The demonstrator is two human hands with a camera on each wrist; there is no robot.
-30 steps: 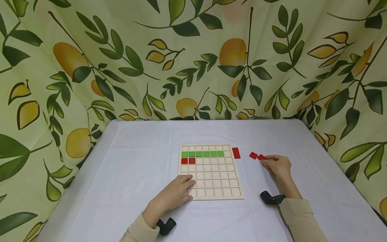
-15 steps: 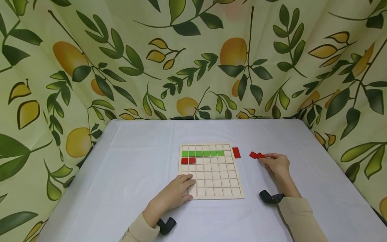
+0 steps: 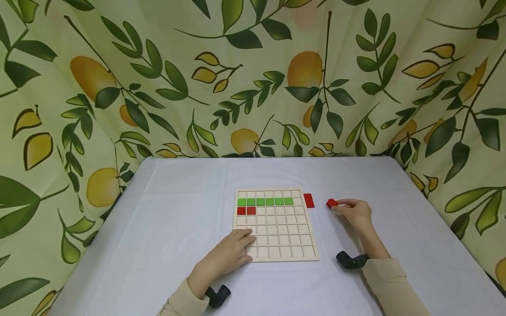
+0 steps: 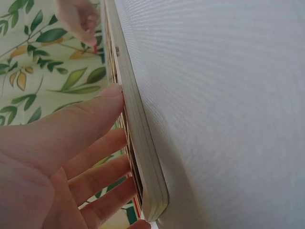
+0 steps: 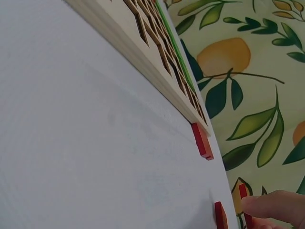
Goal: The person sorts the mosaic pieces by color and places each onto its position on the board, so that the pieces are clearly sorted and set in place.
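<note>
Worktop (image 3: 189,210) spread with white cloth (image 4: 228,119), weave visible close up, a faint crease beyond the left fingers running to the far edge. Past both hands, a printed curtain (image 3: 258,57): pale yellow-green ground, dark leaves, orange and yellow fruit. It hangs behind the worktop's far edge and down both sides, loosely folded at upper right.

Left hand (image 3: 227,252): fingers spread, gaps between them, lying at the near left corner of a pale wooden board (image 3: 273,240); thumb at its near edge. Board marked off in square cells. Ahead of these fingers, two red tiles (image 3: 251,210) side by side; past those, a row of six green tiles (image 3: 269,201).

Right hand (image 3: 357,213): fingers pinching a red tile (image 5: 243,190), held above the worktop, right of the board. Below it, just apart, a loose red tile (image 5: 220,215) on the cloth. Farther left of these fingers, a red piece (image 3: 309,200) just beside the board, near its far right corner; one tile or more, cannot tell.

Black device (image 3: 352,260) on each wrist, at the cuffs of beige sleeves (image 3: 385,276).
</note>
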